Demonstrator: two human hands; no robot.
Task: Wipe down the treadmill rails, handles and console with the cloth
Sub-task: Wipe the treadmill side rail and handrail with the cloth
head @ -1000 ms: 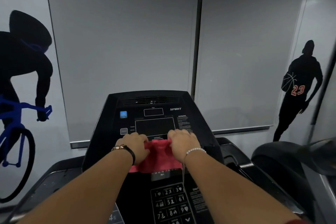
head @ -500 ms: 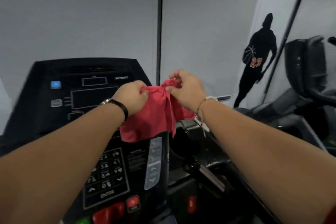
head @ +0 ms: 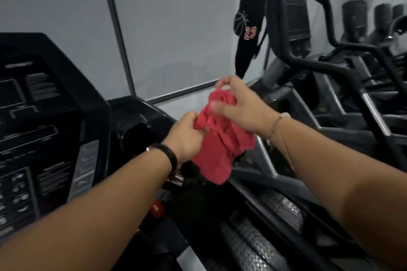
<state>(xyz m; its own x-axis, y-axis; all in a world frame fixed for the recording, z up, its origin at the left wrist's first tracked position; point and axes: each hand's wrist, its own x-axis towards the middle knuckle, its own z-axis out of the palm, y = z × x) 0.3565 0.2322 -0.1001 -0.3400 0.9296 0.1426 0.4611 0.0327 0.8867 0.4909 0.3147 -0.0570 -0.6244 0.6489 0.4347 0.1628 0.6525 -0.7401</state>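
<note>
Both hands, left hand (head: 187,132) and right hand (head: 240,103), bunch the crumpled red cloth (head: 220,147) right of the black treadmill console (head: 44,116); best fold it into a flat pad

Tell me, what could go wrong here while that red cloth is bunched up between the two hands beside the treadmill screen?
1. The red cloth touches no surface. The left hand and right hand grip it in the air, and its loose lower corner hangs over the dark gap to the right of the console. A slip might drop it down there.
2. Wiping the console next could press a button on the keypad by accident.
</note>
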